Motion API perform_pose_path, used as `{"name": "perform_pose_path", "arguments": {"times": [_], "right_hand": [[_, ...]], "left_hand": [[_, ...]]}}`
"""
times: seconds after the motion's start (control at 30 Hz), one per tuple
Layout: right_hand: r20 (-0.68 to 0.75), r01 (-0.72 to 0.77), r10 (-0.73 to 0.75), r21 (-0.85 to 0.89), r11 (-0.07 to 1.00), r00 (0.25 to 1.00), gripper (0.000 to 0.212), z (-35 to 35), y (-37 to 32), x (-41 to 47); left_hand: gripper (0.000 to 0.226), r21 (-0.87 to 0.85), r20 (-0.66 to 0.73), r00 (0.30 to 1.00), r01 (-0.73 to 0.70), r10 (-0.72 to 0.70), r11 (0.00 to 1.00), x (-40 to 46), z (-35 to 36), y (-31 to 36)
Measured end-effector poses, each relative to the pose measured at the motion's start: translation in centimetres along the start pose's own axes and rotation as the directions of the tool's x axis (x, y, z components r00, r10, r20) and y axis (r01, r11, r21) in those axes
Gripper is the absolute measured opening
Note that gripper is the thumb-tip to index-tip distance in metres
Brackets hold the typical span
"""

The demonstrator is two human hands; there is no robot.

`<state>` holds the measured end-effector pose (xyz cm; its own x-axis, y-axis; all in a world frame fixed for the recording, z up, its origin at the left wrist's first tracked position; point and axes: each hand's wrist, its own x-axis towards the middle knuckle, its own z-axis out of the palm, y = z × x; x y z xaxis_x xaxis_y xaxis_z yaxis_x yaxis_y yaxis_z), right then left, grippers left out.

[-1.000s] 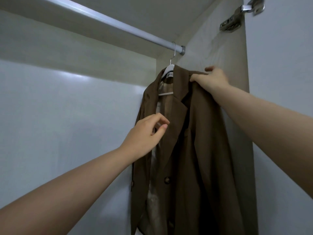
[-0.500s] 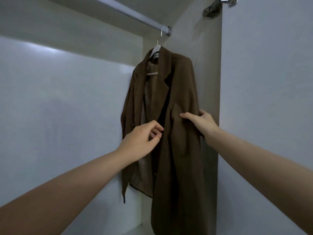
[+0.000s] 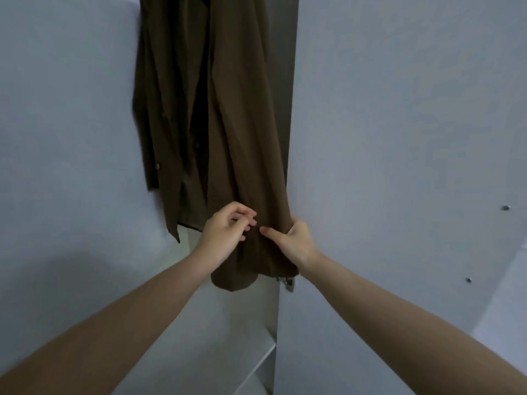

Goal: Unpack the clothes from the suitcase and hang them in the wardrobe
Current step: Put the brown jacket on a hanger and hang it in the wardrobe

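A: Jacket [image 3: 228, 115], brown, long. Location?
B: Hanging inside the white wardrobe [image 3: 65, 115], against its right side panel; the top of the garment runs out of view, so the hanger cannot be seen

A: Nearest items first, please
B: Two bare forearms reach in from the lower edge. Right hand [image 3: 296, 240] grips the jacket's right edge low down, thumb lying across the front of the cloth, fingers wrapped behind it. Left hand [image 3: 228, 229] sits just beside it at the same height, fingers loosely curled with the tips at the fabric; whether it pinches any cloth, I cannot tell

A: Beyond the hands?
B: Hem hangs just below both hands. Under it, a white shelf [image 3: 228, 332], and a metal hinge [image 3: 288, 283] on the panel edge near the hem

A: Further back?
B: One front panel hangs shorter at the left, with a button [image 3: 157, 166] showing. Open wardrobe door [image 3: 413, 138] stands to the right
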<state>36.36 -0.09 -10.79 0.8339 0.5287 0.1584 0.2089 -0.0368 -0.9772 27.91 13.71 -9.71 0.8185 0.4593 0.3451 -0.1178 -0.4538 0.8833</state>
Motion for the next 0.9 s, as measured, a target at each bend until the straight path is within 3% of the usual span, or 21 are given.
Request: {"name": "perform_pose_path", "arguments": {"times": [0.13, 0.43, 0.73, 0.9], "right_hand": [[0.014, -0.022, 0.021, 0.037, 0.999, 1.000, 0.009, -2.0, 5.2, -3.9], [-0.062, -0.181, 0.184, 0.048, 0.982, 0.981, 0.015, -10.1, 11.7, -13.6], [-0.253, -0.276, 0.285, 0.070, 0.959, 0.925, 0.013, -20.9, 15.5, -26.2], [-0.382, -0.316, 0.322, 0.081, 0.945, 0.866, 0.015, -27.3, 16.6, -32.3]], "left_hand": [[0.015, -0.032, 0.069, 0.995, 0.077, -0.074, 0.997, -3.2, 3.7, -1.7], [0.016, -0.021, 0.257, 0.947, 0.207, -0.195, 0.978, -11.1, 13.3, -3.6], [0.022, 0.018, 0.540, 0.819, 0.220, -0.195, 0.975, -20.2, 24.7, -1.7], [0.020, 0.033, 0.691, 0.706, 0.179, -0.152, 0.983, -24.6, 31.0, 0.6]]}}
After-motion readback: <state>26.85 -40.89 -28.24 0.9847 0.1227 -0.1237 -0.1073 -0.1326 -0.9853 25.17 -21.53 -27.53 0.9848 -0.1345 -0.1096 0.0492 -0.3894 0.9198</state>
